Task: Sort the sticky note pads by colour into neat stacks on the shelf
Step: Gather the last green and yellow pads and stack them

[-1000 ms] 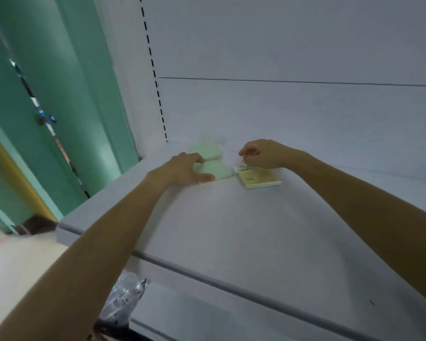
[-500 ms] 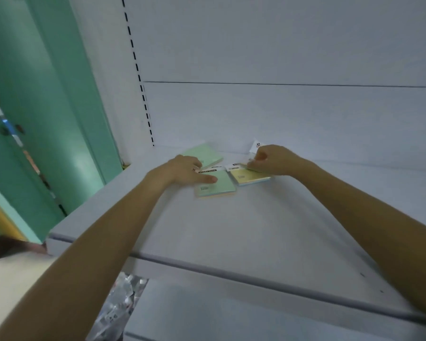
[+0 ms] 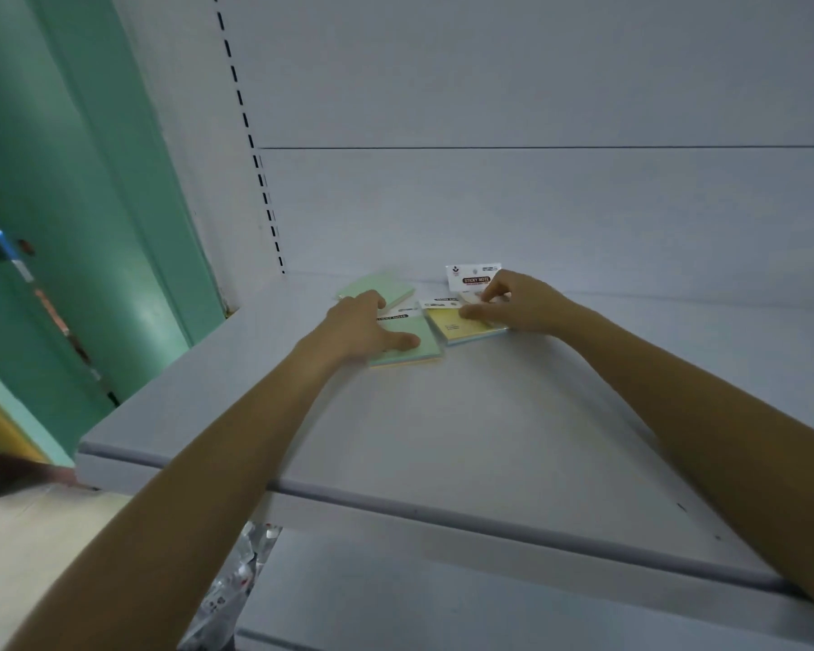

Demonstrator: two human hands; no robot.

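Note:
Near the back of the white shelf point(image 3: 442, 439) lie three sticky note pads. A green pad point(image 3: 379, 288) sits farthest back on the left. In front of it lies a second green pad point(image 3: 421, 343), and my left hand point(image 3: 365, 328) rests flat on it, fingers spread. To its right lies a yellow pad point(image 3: 457, 324). My right hand point(image 3: 513, 303) touches the yellow pad's far edge and pinches a white "STICKY NOTE" header card point(image 3: 472, 277), which stands tilted up above the pad.
The shelf's white back panel point(image 3: 536, 204) rises just behind the pads, with a slotted upright point(image 3: 255, 148) at its left. A green wall point(image 3: 90, 227) stands to the left. A lower shelf point(image 3: 442, 603) and a crinkled plastic bag point(image 3: 236, 584) show beneath.
The right hand has lifted a white header card up from the yellow pad's far edge. The left hand stays on the near green pad. The view has shifted slightly.

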